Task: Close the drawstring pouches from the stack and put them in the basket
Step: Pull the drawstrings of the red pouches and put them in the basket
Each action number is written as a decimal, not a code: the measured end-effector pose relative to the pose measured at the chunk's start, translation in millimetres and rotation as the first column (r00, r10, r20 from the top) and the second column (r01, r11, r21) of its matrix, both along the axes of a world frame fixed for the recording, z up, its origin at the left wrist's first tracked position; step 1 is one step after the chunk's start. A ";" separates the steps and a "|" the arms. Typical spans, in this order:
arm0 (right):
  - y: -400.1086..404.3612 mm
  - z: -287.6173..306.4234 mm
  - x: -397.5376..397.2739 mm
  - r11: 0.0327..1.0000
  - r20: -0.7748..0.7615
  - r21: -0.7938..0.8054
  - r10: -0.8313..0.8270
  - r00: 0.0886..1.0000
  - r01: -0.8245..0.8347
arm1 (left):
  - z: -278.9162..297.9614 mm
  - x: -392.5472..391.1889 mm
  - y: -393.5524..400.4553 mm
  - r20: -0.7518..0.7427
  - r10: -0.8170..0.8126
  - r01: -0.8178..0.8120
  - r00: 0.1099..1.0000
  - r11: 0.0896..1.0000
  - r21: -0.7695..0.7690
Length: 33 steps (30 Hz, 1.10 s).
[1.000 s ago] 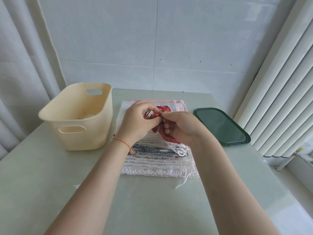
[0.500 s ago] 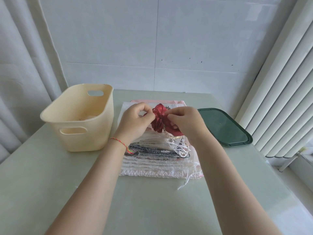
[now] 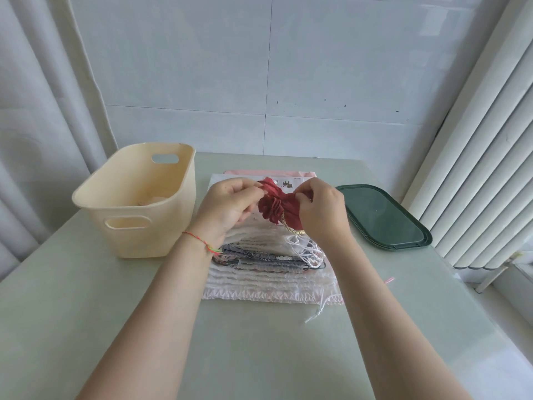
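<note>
A small red drawstring pouch point(image 3: 275, 204) hangs bunched up between both hands, just above the stack of flat pouches point(image 3: 268, 269). My left hand point(image 3: 230, 209) pinches its gathered mouth on the left. My right hand point(image 3: 323, 209) grips the pouch body on the right, and a tan cord loop hangs below it. The cream basket point(image 3: 135, 197) stands to the left of the stack, with something pale lying in its bottom.
A dark green tray lid point(image 3: 383, 217) lies to the right of the stack. White curtains hang at the left and a ribbed white blind at the right. The table's front half is bare pale green. Loose white cords trail off the stack's front right corner.
The hands have drawn apart sideways. The red pouch's mouth has gathered into tight ruffles and its tan cord now shows below the right hand.
</note>
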State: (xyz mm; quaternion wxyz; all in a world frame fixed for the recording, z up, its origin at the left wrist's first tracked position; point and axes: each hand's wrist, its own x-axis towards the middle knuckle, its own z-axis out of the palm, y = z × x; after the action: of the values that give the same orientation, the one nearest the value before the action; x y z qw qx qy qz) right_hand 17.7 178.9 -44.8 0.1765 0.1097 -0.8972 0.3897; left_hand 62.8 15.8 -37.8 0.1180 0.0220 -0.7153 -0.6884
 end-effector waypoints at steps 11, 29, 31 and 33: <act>-5.5 -13.1 -2.3 1.000 -0.083 -0.006 -0.026 0.996 0.026 | -11.0 -4.4 -12.2 0.153 0.165 -0.069 0.974 0.867 -0.493; 8.7 34.7 19.0 0.968 0.074 0.076 0.235 0.969 -0.240 | 45.8 3.5 5.0 -0.033 -0.090 0.083 0.995 0.982 -0.167; 14.1 44.3 19.1 0.971 0.084 0.012 0.238 0.968 -0.240 | 55.0 6.0 7.0 -0.084 -0.065 0.048 0.994 0.981 -0.187; 16.7 54.2 20.5 0.954 0.117 -0.054 0.300 0.947 -0.295 | 59.6 4.4 0.6 -0.086 -0.101 0.084 0.991 0.980 -0.183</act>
State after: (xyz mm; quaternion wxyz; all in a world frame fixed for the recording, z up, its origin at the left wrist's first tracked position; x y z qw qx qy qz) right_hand 38.2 195.5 9.3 0.0614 0.2161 -0.8725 0.4339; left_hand 67.2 16.4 21.8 0.1211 -0.0549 -0.7679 -0.6266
